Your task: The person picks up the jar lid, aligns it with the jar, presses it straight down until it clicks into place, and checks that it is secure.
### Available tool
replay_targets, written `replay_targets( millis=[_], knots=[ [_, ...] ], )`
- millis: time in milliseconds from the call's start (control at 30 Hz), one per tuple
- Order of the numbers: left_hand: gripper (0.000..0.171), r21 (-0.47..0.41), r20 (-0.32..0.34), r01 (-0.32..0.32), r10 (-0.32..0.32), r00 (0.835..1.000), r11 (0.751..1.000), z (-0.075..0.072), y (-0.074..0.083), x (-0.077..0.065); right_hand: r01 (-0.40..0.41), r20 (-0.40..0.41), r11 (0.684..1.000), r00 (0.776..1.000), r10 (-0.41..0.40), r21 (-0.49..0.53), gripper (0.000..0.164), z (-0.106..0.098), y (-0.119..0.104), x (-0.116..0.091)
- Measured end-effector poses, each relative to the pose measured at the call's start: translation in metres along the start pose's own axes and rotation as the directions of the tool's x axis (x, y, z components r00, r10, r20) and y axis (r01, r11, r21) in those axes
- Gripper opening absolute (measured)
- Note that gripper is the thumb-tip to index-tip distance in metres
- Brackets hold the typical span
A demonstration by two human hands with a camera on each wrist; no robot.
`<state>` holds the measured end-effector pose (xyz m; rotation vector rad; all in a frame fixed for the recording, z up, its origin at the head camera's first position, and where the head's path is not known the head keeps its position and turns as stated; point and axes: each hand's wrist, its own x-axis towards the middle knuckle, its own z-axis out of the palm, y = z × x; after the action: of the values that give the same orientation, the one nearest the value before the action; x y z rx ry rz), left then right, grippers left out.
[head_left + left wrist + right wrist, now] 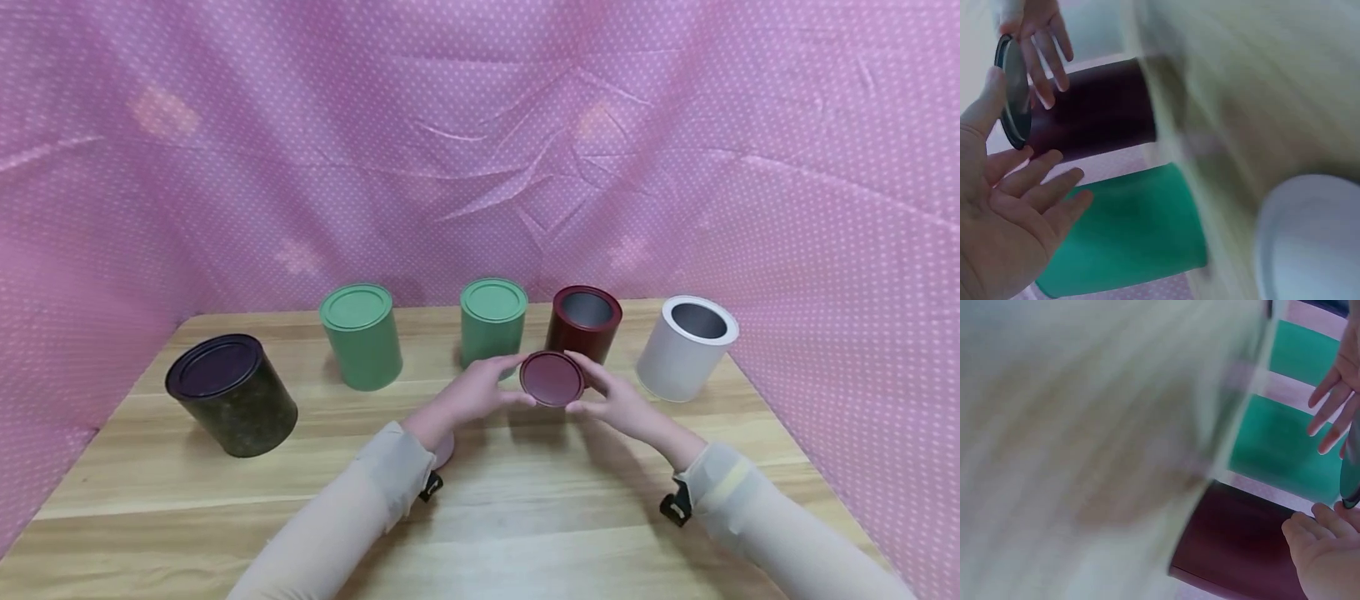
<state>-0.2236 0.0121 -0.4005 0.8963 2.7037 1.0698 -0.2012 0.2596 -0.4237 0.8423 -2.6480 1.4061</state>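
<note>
A dark red round lid [552,379] is held up above the table between both hands. My left hand [480,390] grips its left edge with thumb and fingertips, and the other fingers [1060,199] spread loosely. On the opposite edge, my right hand [618,404] holds the lid the same way. Just behind the lid stands a dark red can [581,337] with its top uncovered. A green can [491,329] with a lid on it stands behind my left hand. Beneath my left wrist, a pale round lid [1313,244] lies on the table, partly hidden in the head view.
To the right stands a white can [678,362] with an uncovered top. Another lidded green can [367,350] is left of centre, and a dark mottled can [251,408] with a dark lid stands far left. Pink dotted cloth [480,150] encloses the wooden table [525,517] at the back and sides.
</note>
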Motion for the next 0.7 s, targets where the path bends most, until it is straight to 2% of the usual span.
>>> replay_targets(
  millis=[233,533,700],
  knots=[
    [0.077,-0.037,-0.024,0.013,-0.014,1.000,0.999,-0.010,0.010,0.002,0.029,-0.035,0.999,0.999,-0.030,-0.019,0.075,-0.014,-0.017,0.003],
    [0.076,-0.090,-0.083,-0.056,0.049,0.995,0.994,-0.013,0.016,0.007,0.031,-0.065,0.999,0.997,-0.032,-0.015,0.078,-0.024,-0.025,0.005],
    [0.075,-0.071,-0.100,-0.075,0.068,0.993,0.995,-0.014,0.021,0.011,0.006,-0.099,1.000,0.995,-0.008,-0.015,0.078,-0.031,-0.028,0.003]
  ],
)
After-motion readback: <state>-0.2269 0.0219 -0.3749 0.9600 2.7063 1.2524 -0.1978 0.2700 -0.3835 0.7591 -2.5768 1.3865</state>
